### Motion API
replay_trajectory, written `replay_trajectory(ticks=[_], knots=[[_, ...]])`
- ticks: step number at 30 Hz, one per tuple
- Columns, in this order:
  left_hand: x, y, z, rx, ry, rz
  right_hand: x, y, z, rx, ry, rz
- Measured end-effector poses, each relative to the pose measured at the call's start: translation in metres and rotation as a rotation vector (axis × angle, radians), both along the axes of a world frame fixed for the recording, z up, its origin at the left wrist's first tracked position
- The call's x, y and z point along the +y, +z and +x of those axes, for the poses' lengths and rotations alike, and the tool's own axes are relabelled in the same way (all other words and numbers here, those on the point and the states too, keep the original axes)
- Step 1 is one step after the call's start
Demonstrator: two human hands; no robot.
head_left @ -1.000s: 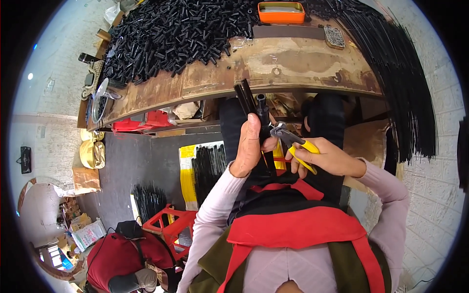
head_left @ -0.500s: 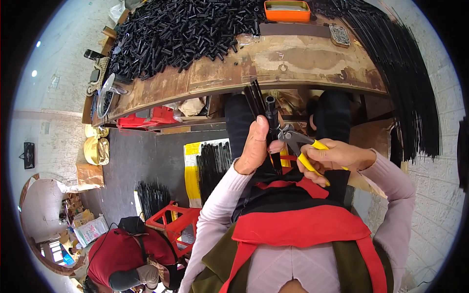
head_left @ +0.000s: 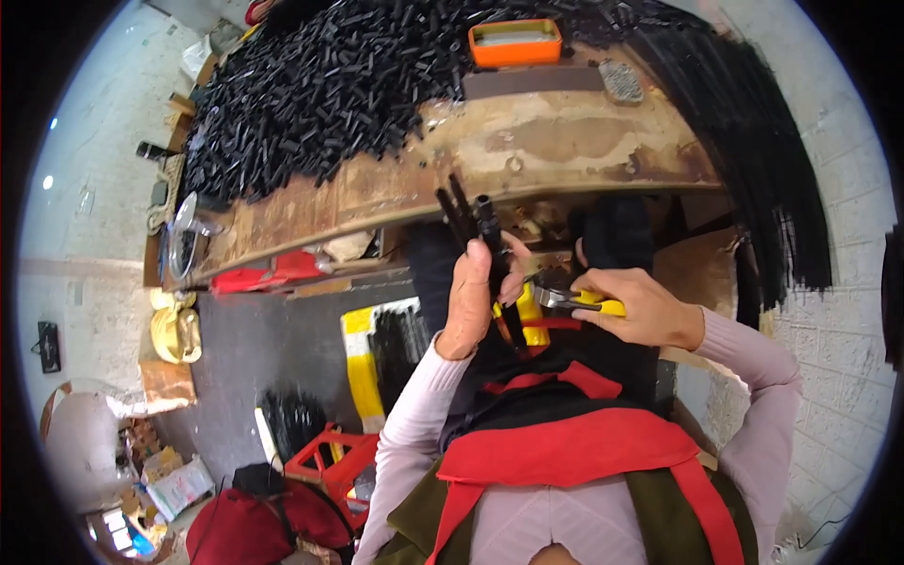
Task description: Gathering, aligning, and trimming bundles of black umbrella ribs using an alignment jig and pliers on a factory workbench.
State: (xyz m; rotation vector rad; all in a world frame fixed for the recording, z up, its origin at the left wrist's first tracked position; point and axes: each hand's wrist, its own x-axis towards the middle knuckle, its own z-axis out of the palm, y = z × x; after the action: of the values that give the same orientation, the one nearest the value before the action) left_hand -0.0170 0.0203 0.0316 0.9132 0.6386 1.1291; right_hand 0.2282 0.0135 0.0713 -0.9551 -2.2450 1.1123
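Note:
My left hand [head_left: 468, 306] is wrapped round several thin black rods [head_left: 456, 209] and a thicker black tube [head_left: 486, 212], whose round end points up. They stick up above the thumb, just in front of the bench edge. Yellow-handled pliers [head_left: 557, 298] are gripped in my right hand [head_left: 650, 306], their metal jaws pointing left at the left fingers, below the tube's top. Whether the jaws touch anything is not clear. A yellow piece [head_left: 535, 320] shows beneath the jaws; I cannot make out what it is.
Beyond the hands stands a wooden bench [head_left: 556, 141] with a heap of short black tubes [head_left: 320, 94], an orange tin [head_left: 515, 44] and a dish of small metal parts [head_left: 621, 83]. Long black rods [head_left: 753, 141] hang over its right end. A red crate [head_left: 334, 461] sits lower left, near a person in red [head_left: 240, 527].
The pliers have turned from slanting to nearly level, and their jaws have dropped lower beside the left hand. The whole view has shifted, and the left hand still holds the rods and tube.

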Motion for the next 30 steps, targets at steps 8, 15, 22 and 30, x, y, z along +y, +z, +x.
replay_trajectory(ticks=[8,15,22,30], knots=[[0.033,-0.012,0.009,0.076,-0.026,-0.079,0.146,-0.001,0.069,-0.252,-0.477,0.51],[0.05,-0.017,0.027,0.135,-0.029,-0.127,0.244,-0.011,0.09,-0.593,-0.494,0.6],[0.042,-0.014,0.029,0.136,-0.013,-0.112,0.261,-0.011,0.091,-0.594,-0.517,0.48],[0.007,0.003,0.024,0.131,0.046,-0.051,0.273,0.001,0.098,-0.017,-0.626,-0.247]])
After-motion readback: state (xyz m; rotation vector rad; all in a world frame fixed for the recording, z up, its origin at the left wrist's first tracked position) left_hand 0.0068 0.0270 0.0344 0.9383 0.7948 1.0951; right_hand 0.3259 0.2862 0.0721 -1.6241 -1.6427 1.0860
